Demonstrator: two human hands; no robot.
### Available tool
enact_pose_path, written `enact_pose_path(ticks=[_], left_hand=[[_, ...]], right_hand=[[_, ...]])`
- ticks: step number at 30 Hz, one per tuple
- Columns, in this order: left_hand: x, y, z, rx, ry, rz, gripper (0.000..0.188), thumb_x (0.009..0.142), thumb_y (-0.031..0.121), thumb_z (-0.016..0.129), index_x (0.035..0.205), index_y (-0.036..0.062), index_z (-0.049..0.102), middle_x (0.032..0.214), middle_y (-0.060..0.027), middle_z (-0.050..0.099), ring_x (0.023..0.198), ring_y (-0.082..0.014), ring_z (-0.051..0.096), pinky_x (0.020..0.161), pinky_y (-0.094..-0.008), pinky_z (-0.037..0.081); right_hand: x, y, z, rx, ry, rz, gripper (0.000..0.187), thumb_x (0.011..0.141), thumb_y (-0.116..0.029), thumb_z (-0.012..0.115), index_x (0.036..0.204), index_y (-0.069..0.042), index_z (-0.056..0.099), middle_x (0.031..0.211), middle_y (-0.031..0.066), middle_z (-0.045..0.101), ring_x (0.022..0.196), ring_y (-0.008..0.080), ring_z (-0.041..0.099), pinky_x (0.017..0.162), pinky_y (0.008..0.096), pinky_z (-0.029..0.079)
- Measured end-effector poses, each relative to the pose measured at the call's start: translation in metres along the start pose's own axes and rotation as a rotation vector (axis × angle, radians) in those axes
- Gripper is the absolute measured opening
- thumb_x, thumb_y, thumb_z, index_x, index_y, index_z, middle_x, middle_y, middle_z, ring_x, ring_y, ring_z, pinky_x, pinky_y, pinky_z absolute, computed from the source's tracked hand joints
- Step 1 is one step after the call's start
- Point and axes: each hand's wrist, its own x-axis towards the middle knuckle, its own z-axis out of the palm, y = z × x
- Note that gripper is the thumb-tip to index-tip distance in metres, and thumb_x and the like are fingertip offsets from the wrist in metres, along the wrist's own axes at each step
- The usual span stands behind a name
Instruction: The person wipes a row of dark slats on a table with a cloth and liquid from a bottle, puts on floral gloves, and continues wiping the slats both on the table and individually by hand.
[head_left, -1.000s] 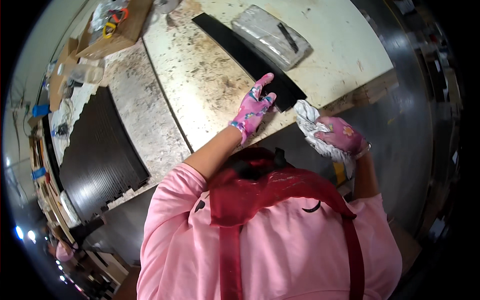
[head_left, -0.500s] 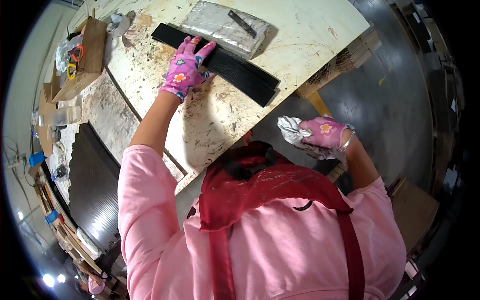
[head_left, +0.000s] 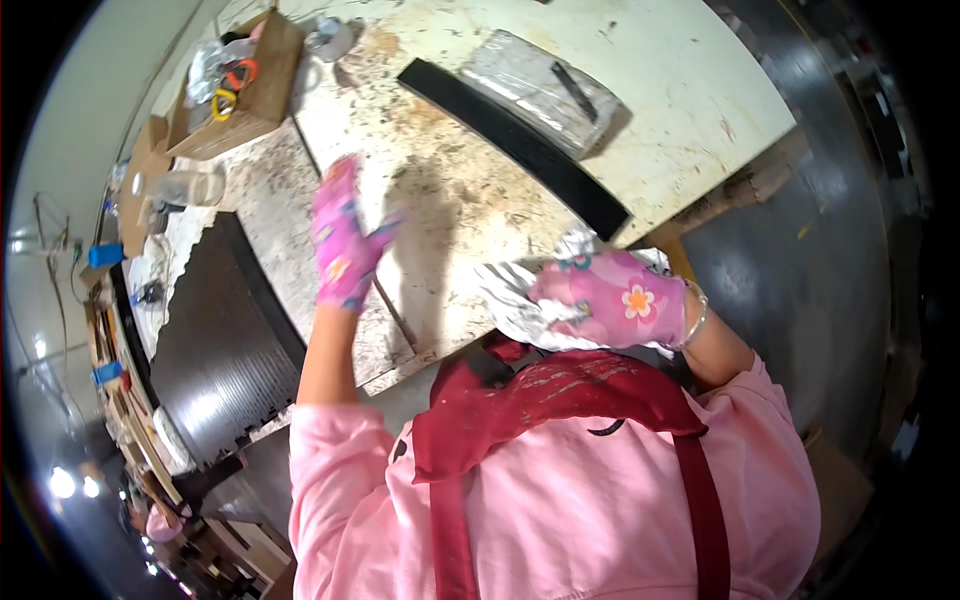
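My left hand, in a pink flowered glove, is raised over the stained white table with its thumb held apart from the fingers and nothing in it. A bunched, striped white-and-grey cloth is in my right hand, which wears a matching glove and is at the table's near edge. Beyond both hands, a long black strip lies slantwise on the table, with neither hand touching it. Right behind the strip is a plastic-wrapped grey slab, and a small dark bar rests on top of it.
At the far left stands a wooden box holding orange- and yellow-handled tools. A clear plastic container is near it. A dark ribbed sheet with a ragged edge lies at the left. The table's right edge drops to a grey floor.
My left hand has let go of the black strip and moved left. My right hand has brought the cloth leftward to the table's edge. The view has shifted, so the table sits farther right.
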Motion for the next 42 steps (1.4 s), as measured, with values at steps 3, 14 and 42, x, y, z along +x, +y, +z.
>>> enact_pose_path(ticks=[3, 14, 42], left_hand=[[-0.088, -0.066, -0.048, 0.376, 0.053, -0.388, 0.083, 0.076, 0.038, 0.077, 0.140, -0.0020, 0.042, 0.141, -0.0239, 0.045, 0.133, -0.0375, 0.040, 0.110, -0.0432, 0.033], [-0.217, -0.085, -0.053, 0.621, 0.020, -0.573, 0.055, 0.083, 0.011, 0.065, 0.137, 0.0111, 0.051, 0.108, -0.0161, 0.061, 0.090, -0.0327, 0.061, 0.076, -0.0436, 0.051], [-0.319, 0.011, -0.020, -0.310, 0.729, -1.396, 0.069, 0.079, 0.020, 0.080, 0.135, 0.0030, 0.044, 0.118, -0.0106, 0.055, 0.102, -0.0189, 0.057, 0.090, -0.0324, 0.049]], right_hand=[[0.053, 0.007, 0.010, 0.285, 0.098, 0.071, 0.043, 0.090, -0.032, 0.061, 0.121, -0.003, 0.057, 0.094, 0.0161, 0.065, 0.069, 0.0267, 0.065, 0.068, 0.0397, 0.051], [0.157, -0.007, 0.099, 0.621, -0.148, 0.208, 0.053, 0.088, -0.029, 0.066, 0.131, -0.002, 0.052, 0.113, 0.0161, 0.066, 0.100, 0.0255, 0.064, 0.087, 0.0300, 0.050], [0.205, 0.044, 0.113, 1.158, 0.001, 0.399, 0.031, 0.089, -0.010, 0.067, 0.117, 0.003, 0.059, 0.100, 0.0047, 0.067, 0.087, 0.0094, 0.063, 0.078, 0.0214, 0.051]])
